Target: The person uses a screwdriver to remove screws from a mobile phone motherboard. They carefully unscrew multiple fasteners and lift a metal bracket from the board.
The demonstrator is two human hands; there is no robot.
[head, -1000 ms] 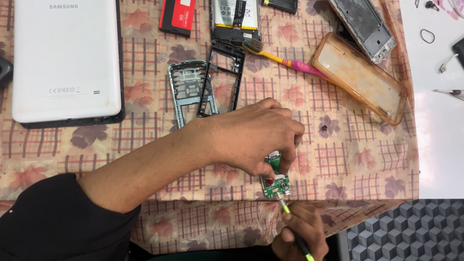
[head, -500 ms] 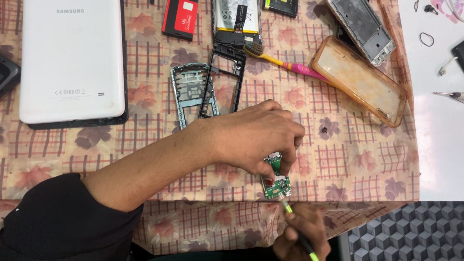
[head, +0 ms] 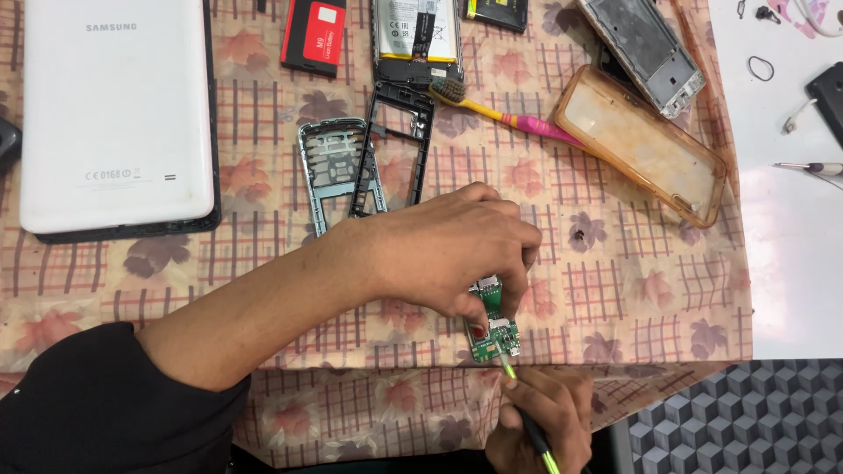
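- Two hands at the green circuit board (head: 493,326), near the tablecloth's (head: 615,290) front edge.
- Left hand (head: 448,250) pinching that board from above.
- Right hand (head: 540,417) below it, closed around a yellow-green tool (head: 527,417), tip touching the board's lower edge.

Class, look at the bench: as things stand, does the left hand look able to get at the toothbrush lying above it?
Probably yes. The left hand would first have to let go of the small green circuit board; bare cloth lies between it and the toothbrush, with nothing on top.

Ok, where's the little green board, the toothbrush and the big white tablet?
green circuit board (head: 493,332), head view, on its lower half.
toothbrush (head: 492,111), head view, on its yellow handle.
white tablet (head: 114,114), head view, middle of its back.
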